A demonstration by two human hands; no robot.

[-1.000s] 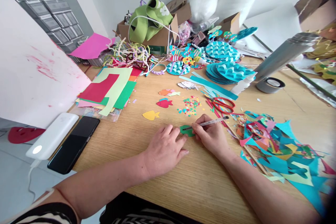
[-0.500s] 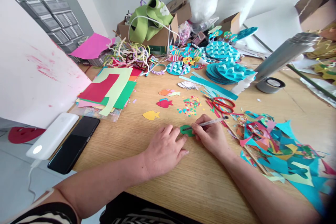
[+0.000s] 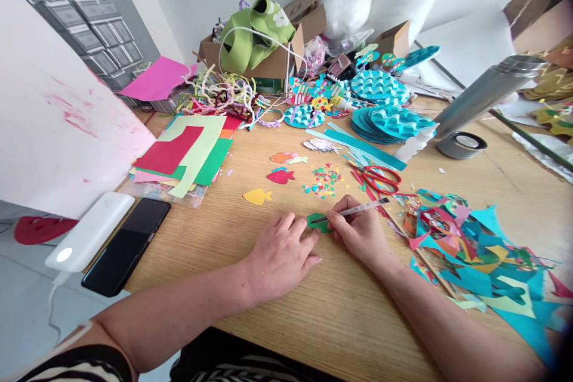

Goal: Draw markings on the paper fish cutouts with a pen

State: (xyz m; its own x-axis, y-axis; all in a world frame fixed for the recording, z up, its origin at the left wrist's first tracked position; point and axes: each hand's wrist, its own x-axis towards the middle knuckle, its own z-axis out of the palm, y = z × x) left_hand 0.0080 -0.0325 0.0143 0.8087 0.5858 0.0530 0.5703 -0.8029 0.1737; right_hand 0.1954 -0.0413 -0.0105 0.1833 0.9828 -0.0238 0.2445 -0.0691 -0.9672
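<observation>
My right hand (image 3: 358, 230) is closed round a thin pen (image 3: 364, 207), whose dark tip rests on a small green paper piece (image 3: 317, 222). Part of that green piece is hidden under my right fingers. My left hand (image 3: 283, 255) lies on the wooden table with its fingers spread, the fingertips at the left edge of the green piece. Beyond my hands lie a yellow paper fish (image 3: 257, 196), a red one (image 3: 281, 176), an orange one (image 3: 280, 157) and a white one (image 3: 320, 145). Small confetti dots (image 3: 326, 174) are beside them.
Red-handled scissors (image 3: 380, 179) and a heap of paper scraps (image 3: 478, 245) are on the right. Behind stand a steel flask (image 3: 486, 95) and blue wavy discs (image 3: 389, 122). Coloured sheets (image 3: 210, 161), a black phone (image 3: 128, 248) and a white device (image 3: 89, 230) are on the left.
</observation>
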